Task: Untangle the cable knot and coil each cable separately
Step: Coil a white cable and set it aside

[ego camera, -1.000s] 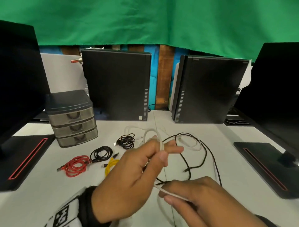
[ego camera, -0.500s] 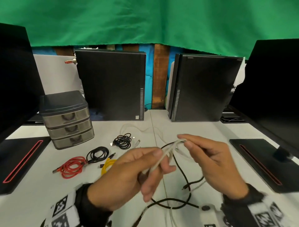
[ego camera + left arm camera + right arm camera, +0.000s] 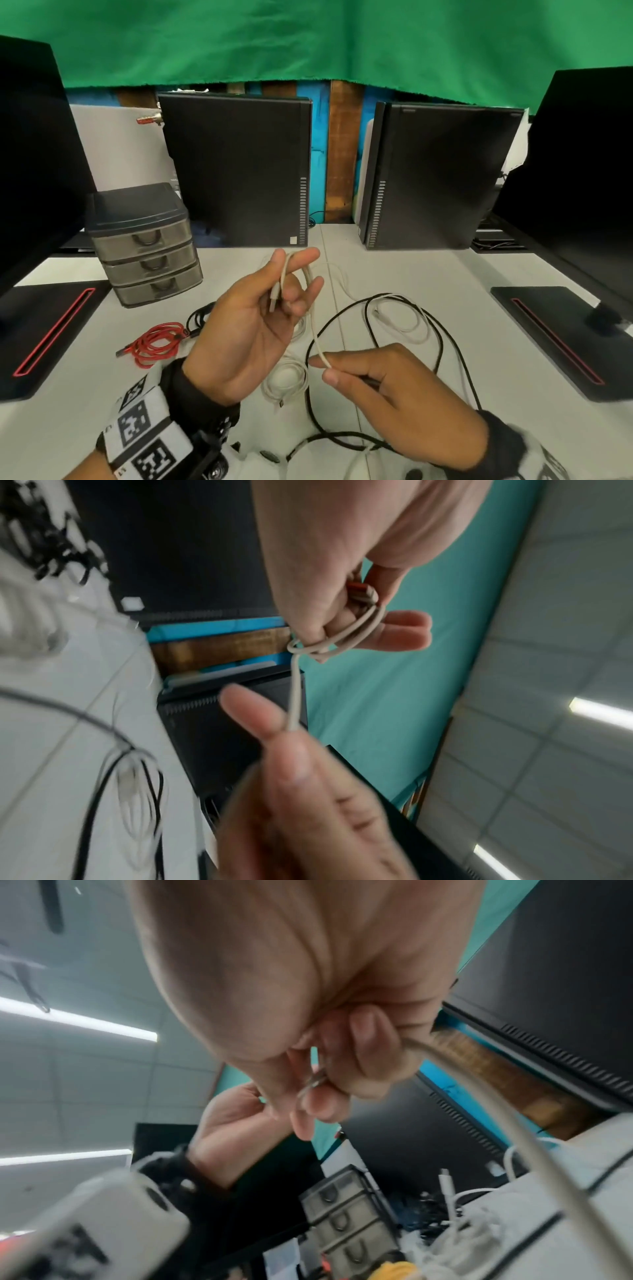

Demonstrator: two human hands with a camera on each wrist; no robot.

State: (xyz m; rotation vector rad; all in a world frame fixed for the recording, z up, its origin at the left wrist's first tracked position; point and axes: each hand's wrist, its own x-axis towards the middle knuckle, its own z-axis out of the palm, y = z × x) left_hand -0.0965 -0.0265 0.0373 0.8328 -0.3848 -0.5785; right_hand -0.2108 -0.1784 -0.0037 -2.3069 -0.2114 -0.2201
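Note:
My left hand (image 3: pixel 295 274) is raised over the table's middle and holds a small coil of the beige cable (image 3: pixel 310 308) between thumb and fingers. In the left wrist view the beige cable (image 3: pixel 346 635) wraps in loops round those fingers. Below and nearer me, my right hand (image 3: pixel 327 369) pinches the same cable's free length; the right wrist view shows the beige cable (image 3: pixel 455 1074) leaving that pinch. A long black cable (image 3: pixel 440 335) lies loose on the table, looped over a white cable (image 3: pixel 407 320).
Coiled on the table are a white cable (image 3: pixel 286 380), a red cable (image 3: pixel 154 342) and a black cable (image 3: pixel 198 315). A grey drawer unit (image 3: pixel 144 240) stands at left, two black computer towers (image 3: pixel 239 171) behind, and monitor bases (image 3: pixel 548 335) at both sides.
My right hand has come down from beside the left fingers toward me, drawing the beige cable taut. The left hand has lifted and turned its palm toward me with the loops on it.

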